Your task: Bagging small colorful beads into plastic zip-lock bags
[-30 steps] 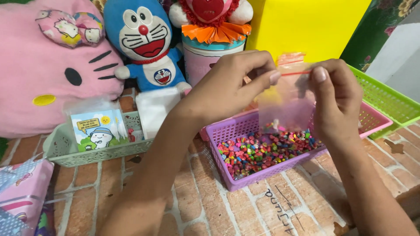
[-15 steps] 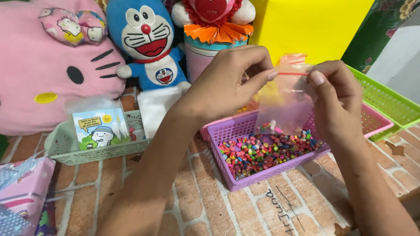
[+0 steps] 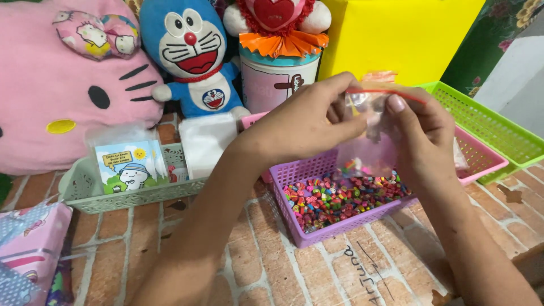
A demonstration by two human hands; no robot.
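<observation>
A small clear zip bag (image 3: 368, 144) with a red seal strip hangs between both my hands above a purple basket (image 3: 317, 235). My left hand (image 3: 309, 122) pinches the bag's top left corner. My right hand (image 3: 422, 133) pinches the top right edge. A few colourful beads lie at the bottom of the bag. The purple basket holds several small multicoloured beads (image 3: 340, 198).
A pink basket (image 3: 481, 158) and a green basket (image 3: 493, 127) sit to the right. A grey-green basket (image 3: 124, 195) with cards stands at the left. Plush toys (image 3: 192, 51), a round tin (image 3: 275, 79) and a yellow box (image 3: 402, 37) line the back. A pink package (image 3: 28, 249) lies at lower left.
Both hands have kept the bag above the purple basket, shifting it slightly. The fingers have worked along the bag's top edge.
</observation>
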